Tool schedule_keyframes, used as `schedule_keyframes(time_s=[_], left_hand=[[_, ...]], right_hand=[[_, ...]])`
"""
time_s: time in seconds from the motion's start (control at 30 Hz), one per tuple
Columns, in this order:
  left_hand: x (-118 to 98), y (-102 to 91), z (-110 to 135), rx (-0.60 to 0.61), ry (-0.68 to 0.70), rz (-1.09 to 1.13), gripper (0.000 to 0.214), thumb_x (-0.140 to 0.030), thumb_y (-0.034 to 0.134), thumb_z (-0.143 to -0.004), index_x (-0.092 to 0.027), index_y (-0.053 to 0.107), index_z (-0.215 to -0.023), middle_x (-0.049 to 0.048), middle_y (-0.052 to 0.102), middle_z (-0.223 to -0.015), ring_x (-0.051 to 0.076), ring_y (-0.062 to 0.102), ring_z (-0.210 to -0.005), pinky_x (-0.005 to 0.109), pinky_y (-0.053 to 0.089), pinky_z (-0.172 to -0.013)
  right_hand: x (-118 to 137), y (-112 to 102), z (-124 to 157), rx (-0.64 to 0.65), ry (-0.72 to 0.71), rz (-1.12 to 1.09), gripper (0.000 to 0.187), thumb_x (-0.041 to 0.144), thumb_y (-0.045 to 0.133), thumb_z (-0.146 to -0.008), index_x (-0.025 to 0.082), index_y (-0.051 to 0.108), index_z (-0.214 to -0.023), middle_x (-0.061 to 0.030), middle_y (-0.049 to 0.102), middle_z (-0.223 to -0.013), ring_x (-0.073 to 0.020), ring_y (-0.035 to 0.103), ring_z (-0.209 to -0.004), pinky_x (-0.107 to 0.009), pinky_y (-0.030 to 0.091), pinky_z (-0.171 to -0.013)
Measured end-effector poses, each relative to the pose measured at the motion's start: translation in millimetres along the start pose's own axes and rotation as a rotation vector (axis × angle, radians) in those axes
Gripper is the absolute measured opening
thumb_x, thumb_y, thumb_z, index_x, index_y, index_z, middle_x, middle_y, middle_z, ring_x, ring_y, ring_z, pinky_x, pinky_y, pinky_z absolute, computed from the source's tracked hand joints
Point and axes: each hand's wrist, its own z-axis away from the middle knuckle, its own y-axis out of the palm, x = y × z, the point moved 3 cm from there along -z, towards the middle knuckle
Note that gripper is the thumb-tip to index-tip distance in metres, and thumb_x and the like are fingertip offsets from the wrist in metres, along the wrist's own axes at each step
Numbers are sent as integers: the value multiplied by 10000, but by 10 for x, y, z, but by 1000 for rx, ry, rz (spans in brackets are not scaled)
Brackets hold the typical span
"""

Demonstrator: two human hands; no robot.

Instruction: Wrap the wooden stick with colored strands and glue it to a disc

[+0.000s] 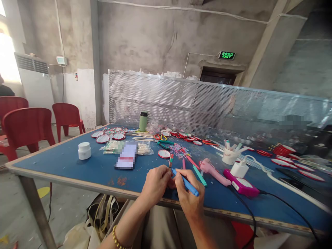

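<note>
My left hand is closed in a pinch around a thin wooden stick with red and green paint near its tip, held upright over the front edge of the blue table. My right hand grips a blue marker like a pen, its tip touching the stick's lower part. Both hands meet near the table's front edge. A beaded bracelet circles my left wrist.
Coloured markers, a pink tool, a magenta device with charger and cable, a white cup of pens, a white jar, a phone, scissors, a green bottle and several red-rimmed round discs. Red chairs stand left.
</note>
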Motion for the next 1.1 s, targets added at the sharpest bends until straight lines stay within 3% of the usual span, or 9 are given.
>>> schedule_keyframes(time_s=[0.3,0.57,1.1], left_hand=[[-29,-19,9,-27,20,-67,266,-321,452,-882,-200,514,-653,-8,654,-633,135,620,-610,215,443,-611],[18,-2,-1,4,-5,-1,229,-336,451,-885,-211,546,-719,-4,685,-659,154,669,-638,231,490,-654],[-9,2,12,2,-3,41,211,-310,466,-872,-204,544,-707,-10,673,-660,146,674,-626,216,487,-624]], right_hand=[[-14,16,3,38,-7,18,168,245,525,-941,195,661,-857,-2,707,-685,-135,671,-570,-220,526,-553],[-22,3,12,-17,15,-2,165,263,537,-936,198,656,-842,-4,700,-669,-142,665,-559,-230,531,-551],[-29,9,13,-2,14,-6,147,233,540,-934,193,654,-849,0,700,-678,-131,666,-566,-214,530,-558]])
